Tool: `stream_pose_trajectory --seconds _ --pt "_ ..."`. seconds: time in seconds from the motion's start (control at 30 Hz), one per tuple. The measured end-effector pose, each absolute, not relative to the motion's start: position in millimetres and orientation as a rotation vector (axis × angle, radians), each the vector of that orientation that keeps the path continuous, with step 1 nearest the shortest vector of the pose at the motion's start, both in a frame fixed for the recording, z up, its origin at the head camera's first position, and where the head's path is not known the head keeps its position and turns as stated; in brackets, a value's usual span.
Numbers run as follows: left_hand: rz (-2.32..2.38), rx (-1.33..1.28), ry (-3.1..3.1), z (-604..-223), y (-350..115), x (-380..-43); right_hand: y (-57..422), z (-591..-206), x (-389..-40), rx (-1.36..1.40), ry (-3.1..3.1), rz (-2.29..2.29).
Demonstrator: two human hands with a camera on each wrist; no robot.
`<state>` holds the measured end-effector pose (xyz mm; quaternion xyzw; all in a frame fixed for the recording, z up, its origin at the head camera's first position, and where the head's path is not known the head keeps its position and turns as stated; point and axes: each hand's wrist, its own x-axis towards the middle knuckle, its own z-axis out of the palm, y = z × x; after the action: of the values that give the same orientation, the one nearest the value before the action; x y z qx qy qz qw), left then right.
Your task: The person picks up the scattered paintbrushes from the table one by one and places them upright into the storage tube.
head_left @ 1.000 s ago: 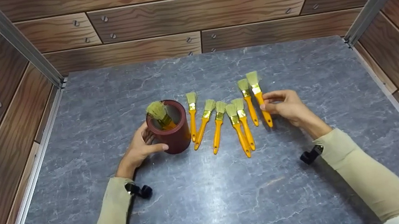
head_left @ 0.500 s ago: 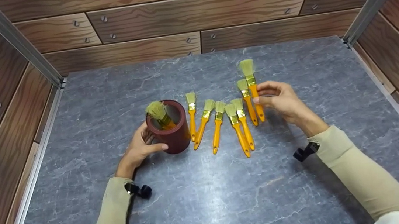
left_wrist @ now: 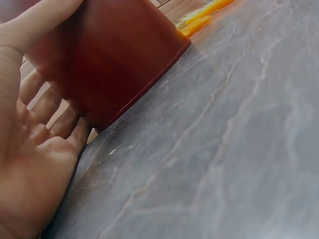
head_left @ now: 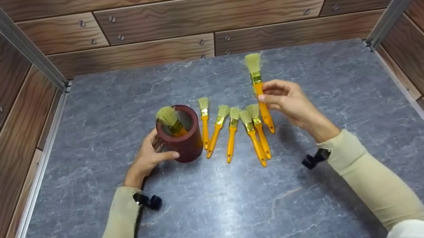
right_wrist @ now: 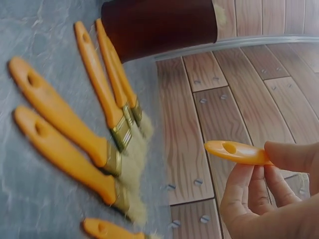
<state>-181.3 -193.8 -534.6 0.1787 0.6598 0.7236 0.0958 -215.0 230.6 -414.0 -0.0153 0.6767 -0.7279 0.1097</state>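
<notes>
My left hand [head_left: 146, 157] holds a dark red cup [head_left: 187, 149] upright on the table, thumb on the near side and fingers on the far left side. One paintbrush [head_left: 168, 117] stands in the cup, bristles up and leaning left. My right hand [head_left: 291, 104] pinches another paintbrush [head_left: 256, 78] by its orange handle, bristles up; in the right wrist view the handle end [right_wrist: 232, 151] sticks out past thumb and fingers, apart from the table. Between the hands several paintbrushes [head_left: 231, 142] lie in a row, bristles away from me. One lying brush is mostly hidden behind the held one.
The grey marbled table [head_left: 222, 212] is bounded by wood-patterned walls [head_left: 154, 20] at the back and both sides. The leftmost lying paintbrush [head_left: 205, 123] is right beside the cup. Two lying brushes at the right of the row overlap.
My right hand has lifted the rightmost paintbrush and carried it left and farther from me, now in front of the neighbouring lying brush. The left hand and the cup stay in place.
</notes>
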Motion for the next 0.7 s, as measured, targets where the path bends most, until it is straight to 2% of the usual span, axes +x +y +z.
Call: stream_pose_trajectory --seconds 0.7 --pt "2.139 0.547 1.962 -534 -194 -182 172 -383 -214 -0.367 1.973 -2.158"
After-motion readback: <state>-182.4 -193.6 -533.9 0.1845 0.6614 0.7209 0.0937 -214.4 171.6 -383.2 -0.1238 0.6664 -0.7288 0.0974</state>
